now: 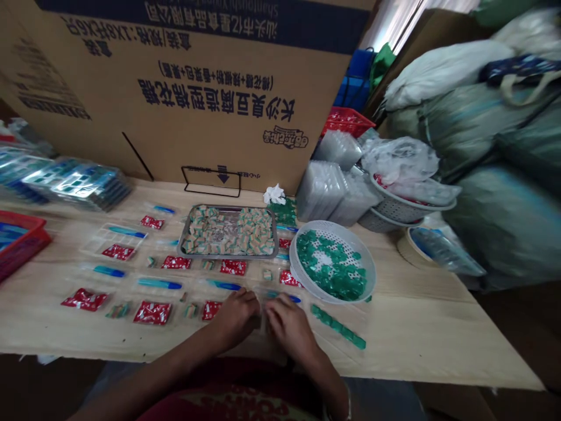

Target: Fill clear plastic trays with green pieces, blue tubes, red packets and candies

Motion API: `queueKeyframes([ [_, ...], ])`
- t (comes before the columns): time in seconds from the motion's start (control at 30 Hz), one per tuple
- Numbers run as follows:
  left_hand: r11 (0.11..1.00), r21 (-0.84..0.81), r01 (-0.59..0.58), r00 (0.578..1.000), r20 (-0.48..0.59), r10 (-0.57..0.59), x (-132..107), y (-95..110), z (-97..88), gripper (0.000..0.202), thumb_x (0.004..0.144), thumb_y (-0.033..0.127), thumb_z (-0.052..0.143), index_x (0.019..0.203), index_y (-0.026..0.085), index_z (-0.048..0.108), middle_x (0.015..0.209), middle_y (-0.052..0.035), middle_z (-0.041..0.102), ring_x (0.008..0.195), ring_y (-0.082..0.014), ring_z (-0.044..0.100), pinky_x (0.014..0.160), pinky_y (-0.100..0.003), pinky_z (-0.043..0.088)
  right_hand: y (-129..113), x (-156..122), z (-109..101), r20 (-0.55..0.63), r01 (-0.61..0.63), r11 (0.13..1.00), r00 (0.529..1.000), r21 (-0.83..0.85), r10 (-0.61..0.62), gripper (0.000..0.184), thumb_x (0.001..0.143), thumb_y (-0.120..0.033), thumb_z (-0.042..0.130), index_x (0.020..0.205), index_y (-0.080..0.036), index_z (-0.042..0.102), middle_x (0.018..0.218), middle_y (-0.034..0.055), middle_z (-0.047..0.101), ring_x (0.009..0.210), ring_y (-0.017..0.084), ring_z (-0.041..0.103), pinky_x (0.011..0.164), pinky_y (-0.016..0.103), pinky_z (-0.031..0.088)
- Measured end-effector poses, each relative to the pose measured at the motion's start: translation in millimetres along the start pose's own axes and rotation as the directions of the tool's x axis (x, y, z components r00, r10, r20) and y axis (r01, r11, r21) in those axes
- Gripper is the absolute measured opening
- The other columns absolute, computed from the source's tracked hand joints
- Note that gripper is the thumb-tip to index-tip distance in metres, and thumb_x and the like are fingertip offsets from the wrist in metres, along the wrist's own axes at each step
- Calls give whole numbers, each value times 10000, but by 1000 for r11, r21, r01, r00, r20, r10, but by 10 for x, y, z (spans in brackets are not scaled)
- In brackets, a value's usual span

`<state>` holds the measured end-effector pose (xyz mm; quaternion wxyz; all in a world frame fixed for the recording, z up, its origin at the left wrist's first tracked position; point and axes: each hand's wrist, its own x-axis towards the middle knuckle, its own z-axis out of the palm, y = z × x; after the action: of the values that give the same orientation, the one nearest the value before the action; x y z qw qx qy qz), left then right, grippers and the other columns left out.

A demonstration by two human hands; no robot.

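Hands: left hand and right hand held together over clear bag, just below-left of white basket | Fingers: curled, nearly closed, hold on bag cannot be told | Risk: green sweet strip, right of bag, could be knocked by careless elbow or hand movement.

Cardboard carton printed upside down, Chinese heading 长沙臭豆腐造型棉花糖, small logo, arrow sign

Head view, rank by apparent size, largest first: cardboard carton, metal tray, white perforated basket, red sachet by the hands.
1. Cardboard carton
2. Metal tray and white perforated basket: they look alike, so I won't rank them.
3. Red sachet
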<state>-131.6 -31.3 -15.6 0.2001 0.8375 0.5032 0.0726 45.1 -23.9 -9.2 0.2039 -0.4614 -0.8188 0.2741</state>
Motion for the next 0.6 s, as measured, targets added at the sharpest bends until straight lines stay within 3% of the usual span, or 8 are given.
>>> queueKeyframes([
  [0.13, 1000, 6, 22, 1000, -10, -22, -28, 74, 79, 59, 719, 125, 584, 754, 156, 620, 830, -62, 632, 863, -206, 556, 842, -352, 415, 189, 75, -211, -260, -39, 999, 965, 20, 43, 188, 858, -159, 424, 888, -196, 606, 845, 45, 580, 806, 174, 571, 735, 272, 439],
  [0.2, 999, -43, 15, 997, -75, -18, -54, 24, 65, 69, 703, 136, 601, 755, 170, 631, 865, -61, 637, 888, -205, 560, 848, -347, 425, 234, 168, -227, -268, -9, 999, 963, 33, 18, 179, 850, -166, 428, 875, -199, 601, 842, 43, 581, 804, 174, 574, 729, 268, 447],
  [0.27, 996, -82, 48, 970, -235, -66, -82, -158, -46, 128, 709, 155, 598, 822, 191, 645, 1001, -72, 628, 969, -216, 550, 862, -347, 432, 240, 329, -193, -249, 30, 999, 968, 22, -24, 191, 839, -161, 424, 896, -202, 602, 871, 52, 583, 835, 181, 575, 749, 281, 456],
  [0.33, 982, -78, 174, 878, -439, -190, -103, -475, -269, 197, 751, 182, 552, 927, 198, 639, 1141, -96, 583, 1056, -240, 521, 894, -375, 422, 235, 580, -145, -260, 45, 999, 964, -6, -45, 237, 819, -144, 416, 957, -197, 600, 952, 76, 583, 907, 199, 567, 813, 318, 453],
  [0.4, 908, -80, 412, 723, -577, -379, -109, -869, -561, 234, 792, 226, 507, 988, 163, 620, 1161, -139, 569, 1070, -271, 513, 913, -412, 404, 248, 920, -109, -287, 7, 1000, 958, -11, -10, 309, 786, -121, 423, 1041, -183, 586, 1049, 104, 573, 1002, 223, 540, 893, 358, 425],
  [0.47, 776, -144, 614, 601, -551, -578, -90, -1245, -834, 315, 803, 279, 508, 1063, 121, 589, 1111, -167, 594, 1053, -297, 526, 899, -417, 401, 294, 1305, -87, -282, -105, 992, 952, 66, 119, 384, 738, -104, 458, 1101, -163, 569, 1095, 123, 573, 1055, 242, 521, 939, 378, 395],
  [0.5, 716, -205, 668, 563, -489, -666, -71, -1401, -937, 333, 806, 284, 504, 1081, 110, 577, 1064, -165, 619, 1015, -290, 553, 860, -393, 422, 329, 1489, -78, -254, -172, 977, 946, 128, 200, 410, 709, -99, 483, 1106, -153, 569, 1084, 126, 586, 1047, 248, 529, 935, 379, 396],
  [0.6, 630, -316, 710, 536, -338, -774, 4, -1693, -1064, 280, 800, 244, 505, 1036, 124, 595, 855, -101, 683, 805, -234, 629, 679, -296, 459, 464, 1907, -35, -179, -280, 925, 927, 258, 331, 429, 632, -96, 532, 1053, -153, 594, 1004, 100, 634, 974, 241, 570, 891, 363, 423],
])
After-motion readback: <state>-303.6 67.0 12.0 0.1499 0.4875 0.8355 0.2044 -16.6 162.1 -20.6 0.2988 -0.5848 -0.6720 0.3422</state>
